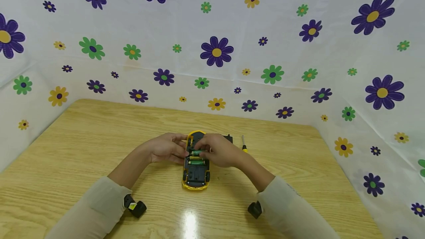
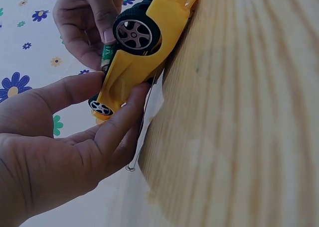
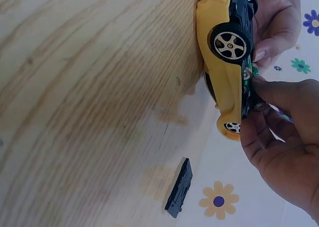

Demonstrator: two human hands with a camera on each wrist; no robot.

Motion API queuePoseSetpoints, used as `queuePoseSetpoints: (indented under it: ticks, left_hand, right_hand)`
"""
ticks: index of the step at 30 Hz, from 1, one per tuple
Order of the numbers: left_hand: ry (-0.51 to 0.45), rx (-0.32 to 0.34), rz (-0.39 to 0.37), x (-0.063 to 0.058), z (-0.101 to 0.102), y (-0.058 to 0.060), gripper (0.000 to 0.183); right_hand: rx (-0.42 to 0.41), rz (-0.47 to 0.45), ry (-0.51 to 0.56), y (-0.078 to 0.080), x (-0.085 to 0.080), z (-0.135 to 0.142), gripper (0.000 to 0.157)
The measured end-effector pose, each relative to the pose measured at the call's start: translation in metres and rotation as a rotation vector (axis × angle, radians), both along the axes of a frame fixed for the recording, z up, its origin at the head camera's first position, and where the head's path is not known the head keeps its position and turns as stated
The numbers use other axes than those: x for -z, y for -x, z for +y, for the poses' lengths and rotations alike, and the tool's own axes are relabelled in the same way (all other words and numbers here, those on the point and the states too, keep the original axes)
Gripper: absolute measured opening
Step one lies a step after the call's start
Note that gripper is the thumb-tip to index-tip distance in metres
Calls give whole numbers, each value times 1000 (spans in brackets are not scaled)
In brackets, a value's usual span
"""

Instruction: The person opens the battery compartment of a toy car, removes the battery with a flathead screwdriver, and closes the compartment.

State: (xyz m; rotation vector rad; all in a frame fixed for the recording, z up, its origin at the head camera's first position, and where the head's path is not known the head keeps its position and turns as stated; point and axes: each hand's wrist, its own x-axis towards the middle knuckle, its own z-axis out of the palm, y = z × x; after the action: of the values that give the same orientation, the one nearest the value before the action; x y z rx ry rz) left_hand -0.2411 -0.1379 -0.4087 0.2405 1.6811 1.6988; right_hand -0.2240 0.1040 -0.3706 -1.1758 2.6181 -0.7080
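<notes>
A yellow toy car (image 1: 196, 176) lies upside down on the table, its black underside and open battery compartment facing up. My left hand (image 1: 168, 148) grips the car's left side, thumb at the compartment edge and fingers against the yellow body (image 2: 130, 70). Over the compartment, my right hand (image 1: 221, 151) pinches a green battery (image 1: 196, 152) between thumb and fingers; its metal end (image 3: 260, 107) shows in the right wrist view. Below that, another green battery (image 1: 196, 162) sits crosswise in the compartment, with a gold-coloured strip between the two. The right fingers hide part of the compartment.
A black plastic cover (image 3: 179, 188) lies on the table beyond the right hand, mostly hidden by it in the head view. Right of it is a screwdriver (image 1: 244, 146) with a yellow and black handle. Flower-printed white sheeting (image 1: 186, 58) stands behind the wooden table (image 1: 132, 121).
</notes>
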Motion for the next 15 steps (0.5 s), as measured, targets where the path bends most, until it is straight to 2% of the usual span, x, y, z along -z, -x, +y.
queuePoseSetpoints:
  ticks: [6, 15]
  left_hand:
    - [-13, 11, 2, 0, 0, 1, 85]
    - [5, -1, 8, 2, -1, 1, 87]
  right_hand:
    - [-13, 49, 29, 0, 2, 11, 24]
    - [47, 52, 63, 1, 6, 26, 19]
